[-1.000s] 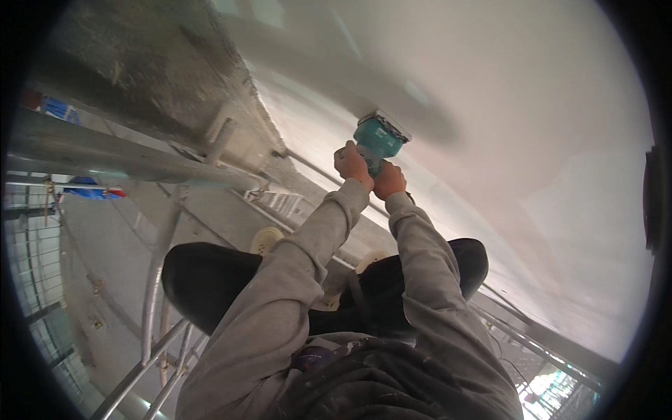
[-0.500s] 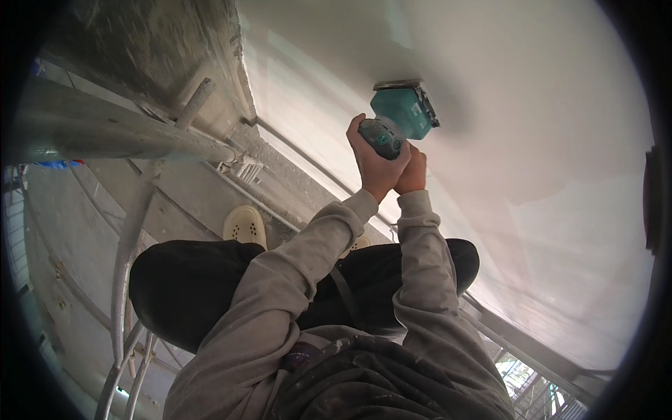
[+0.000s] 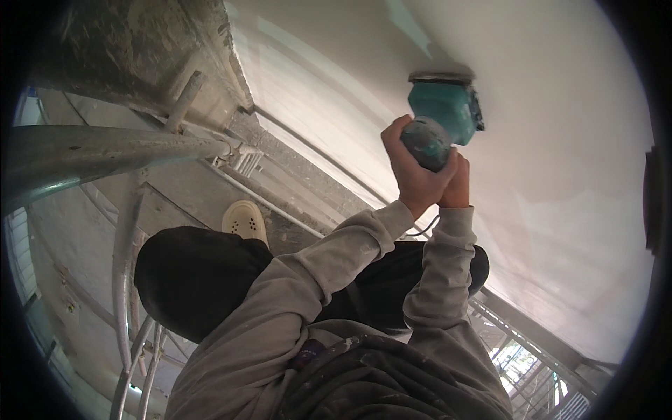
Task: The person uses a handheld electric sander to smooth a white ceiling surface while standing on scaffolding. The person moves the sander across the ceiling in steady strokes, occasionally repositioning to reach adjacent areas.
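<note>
A teal electric sander (image 3: 448, 112) with a dark round-ended body is pressed flat side first against the pale plastered wall (image 3: 546, 140). My left hand (image 3: 418, 173) is wrapped round its near end, thumb up along the left side. Close beside it, my right hand (image 3: 458, 182) grips the sander from the right and below; most of its fingers are hidden behind the tool. A thin dark cord (image 3: 425, 228) hangs under my wrists.
Thick metal scaffold tube (image 3: 105, 150) runs along the left, with thinner upright tubes (image 3: 124, 280) below it. A rough grey concrete block (image 3: 133, 56) stands upper left. My pale clog (image 3: 245, 220) rests on the platform. A grating (image 3: 514, 353) shows lower right.
Both hands and the sander have moved right across the wall, with the sander still held. My forearms have swung right, and the cord has come into sight.
</note>
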A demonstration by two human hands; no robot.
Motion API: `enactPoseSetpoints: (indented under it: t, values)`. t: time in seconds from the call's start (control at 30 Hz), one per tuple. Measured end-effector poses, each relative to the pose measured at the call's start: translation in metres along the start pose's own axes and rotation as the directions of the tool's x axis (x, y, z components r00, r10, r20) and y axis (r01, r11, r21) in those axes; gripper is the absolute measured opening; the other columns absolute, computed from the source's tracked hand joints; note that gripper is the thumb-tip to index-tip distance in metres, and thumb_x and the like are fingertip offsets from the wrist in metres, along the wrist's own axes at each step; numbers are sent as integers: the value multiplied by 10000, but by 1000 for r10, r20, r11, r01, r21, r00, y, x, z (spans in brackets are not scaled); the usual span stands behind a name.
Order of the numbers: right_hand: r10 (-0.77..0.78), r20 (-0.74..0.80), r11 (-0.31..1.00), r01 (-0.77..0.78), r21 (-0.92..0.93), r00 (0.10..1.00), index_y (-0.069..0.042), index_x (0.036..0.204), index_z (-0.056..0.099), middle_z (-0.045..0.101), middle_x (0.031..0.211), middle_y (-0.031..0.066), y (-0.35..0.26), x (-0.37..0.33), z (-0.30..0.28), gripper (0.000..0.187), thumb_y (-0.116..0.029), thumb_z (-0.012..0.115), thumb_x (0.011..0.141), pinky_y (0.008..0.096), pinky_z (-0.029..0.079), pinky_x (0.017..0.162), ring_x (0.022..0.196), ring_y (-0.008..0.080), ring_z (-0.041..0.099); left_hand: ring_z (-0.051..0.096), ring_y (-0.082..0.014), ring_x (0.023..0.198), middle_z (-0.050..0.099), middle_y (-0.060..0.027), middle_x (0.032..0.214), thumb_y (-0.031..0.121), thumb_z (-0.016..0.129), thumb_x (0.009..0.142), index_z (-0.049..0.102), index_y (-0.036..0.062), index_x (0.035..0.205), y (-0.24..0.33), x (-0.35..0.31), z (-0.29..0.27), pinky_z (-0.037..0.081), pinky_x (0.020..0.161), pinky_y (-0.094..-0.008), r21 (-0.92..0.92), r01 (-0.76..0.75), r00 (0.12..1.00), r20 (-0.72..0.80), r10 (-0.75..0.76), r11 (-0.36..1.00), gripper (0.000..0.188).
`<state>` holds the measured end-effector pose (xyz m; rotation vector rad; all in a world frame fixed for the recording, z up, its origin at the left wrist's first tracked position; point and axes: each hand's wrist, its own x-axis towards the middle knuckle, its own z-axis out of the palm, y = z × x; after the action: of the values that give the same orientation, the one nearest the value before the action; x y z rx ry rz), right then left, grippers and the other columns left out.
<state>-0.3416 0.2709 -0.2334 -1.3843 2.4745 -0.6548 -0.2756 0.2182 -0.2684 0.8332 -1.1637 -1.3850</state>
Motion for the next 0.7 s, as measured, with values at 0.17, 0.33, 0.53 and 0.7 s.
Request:
enactPoseSetpoints:
  t: [0.17,0.33,0.53,0.7]
  values:
    - [73,72,988,-62,-145,995,-11,1052,601,663,894,228,16,7,35,371,-209,671,745,500,509,746,874,449,623,425,-275,1150,356,-162,1257,106,795,703,246,30,1353,-28,2,-7,417,963,-413,-103,302,948,-70,-310,948,854]
    - [219,348,975,-215,-49,912,-73,1229,565,630,1153,177,2,3,9,552,-210,760,730,430,509,838,1008,342,632,462,-270,1122,392,-165,1232,64,788,705,284,59,1340,-69,-1,-17,478,902,-383,-251,456,867,-92,-490,854,810]
    - [-128,-286,989,100,-111,950,-16,1174,620,631,1199,83,-65,7,-143,420,-71,738,775,329,500,854,1030,198,615,491,-210,1045,409,-126,1215,91,764,803,261,112,1347,-134,-13,-21,526,791,-321,-393,530,765,-161,-624,751,741]
    - [-733,-655,680,237,-694,184,84,1186,527,583,1157,199,-67,21,-281,486,-264,680,883,397,531,873,1041,288,589,552,-196,933,481,-108,1146,165,743,841,343,82,1280,-168,-4,-22,540,672,-315,-519,570,628,-225,-745,637,600]
